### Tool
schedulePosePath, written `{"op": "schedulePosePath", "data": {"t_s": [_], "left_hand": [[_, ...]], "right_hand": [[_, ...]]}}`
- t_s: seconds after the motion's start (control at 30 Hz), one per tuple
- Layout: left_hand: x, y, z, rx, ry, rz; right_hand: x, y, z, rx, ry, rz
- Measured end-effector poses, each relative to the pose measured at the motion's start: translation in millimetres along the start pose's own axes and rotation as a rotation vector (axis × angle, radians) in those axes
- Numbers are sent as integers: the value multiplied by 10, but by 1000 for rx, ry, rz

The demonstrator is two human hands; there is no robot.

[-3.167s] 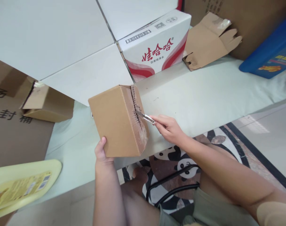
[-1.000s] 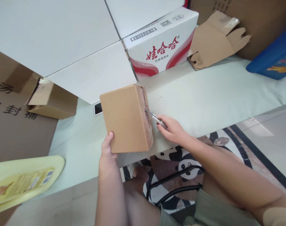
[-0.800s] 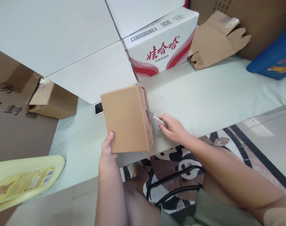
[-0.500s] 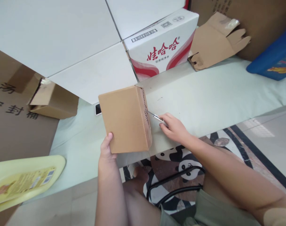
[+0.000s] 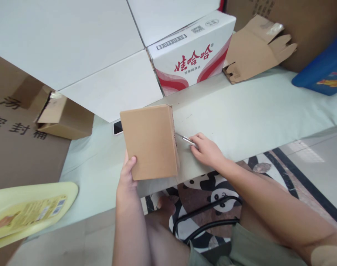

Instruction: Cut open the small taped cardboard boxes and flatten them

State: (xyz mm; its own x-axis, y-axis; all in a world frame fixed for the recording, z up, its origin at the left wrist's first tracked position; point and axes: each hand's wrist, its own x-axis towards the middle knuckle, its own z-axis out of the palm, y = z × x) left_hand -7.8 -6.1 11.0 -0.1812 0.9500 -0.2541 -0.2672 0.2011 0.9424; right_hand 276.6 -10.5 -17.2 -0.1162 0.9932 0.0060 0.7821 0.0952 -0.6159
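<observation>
A plain brown cardboard box (image 5: 149, 142) is tilted up over the pale green cloth, its right side showing a ragged dark line near the edge. My left hand (image 5: 128, 171) grips its lower left corner, thumb on the front face and the other fingers hidden behind. To the right of the box, my right hand (image 5: 204, 147) is closed around a slim silver tool (image 5: 186, 139). The tool points left, its tip at or close to the box's right side; whether it touches cannot be made out.
A dark-screened phone (image 5: 118, 128) lies partly behind the box. White cartons (image 5: 110, 85) and a red-and-white carton (image 5: 193, 62) stand behind. Torn cardboard (image 5: 251, 51) and a blue container (image 5: 320, 74) are at right, a small open box (image 5: 71, 116) and a yellow bottle (image 5: 32, 210) at left.
The box has turned slightly and shifted a little right, so less of its right side shows. My right hand and the tool have barely moved.
</observation>
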Motion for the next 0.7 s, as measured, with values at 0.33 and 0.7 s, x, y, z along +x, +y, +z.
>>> {"op": "schedulePosePath", "data": {"t_s": [0.33, 0.7], "left_hand": [[9, -14, -6, -13, 16, -7], [-16, 20, 42, -33, 36, -33]], "right_hand": [[-7, 8, -21, -61, 36, 33], [-6, -39, -66, -85, -62, 83]]}}
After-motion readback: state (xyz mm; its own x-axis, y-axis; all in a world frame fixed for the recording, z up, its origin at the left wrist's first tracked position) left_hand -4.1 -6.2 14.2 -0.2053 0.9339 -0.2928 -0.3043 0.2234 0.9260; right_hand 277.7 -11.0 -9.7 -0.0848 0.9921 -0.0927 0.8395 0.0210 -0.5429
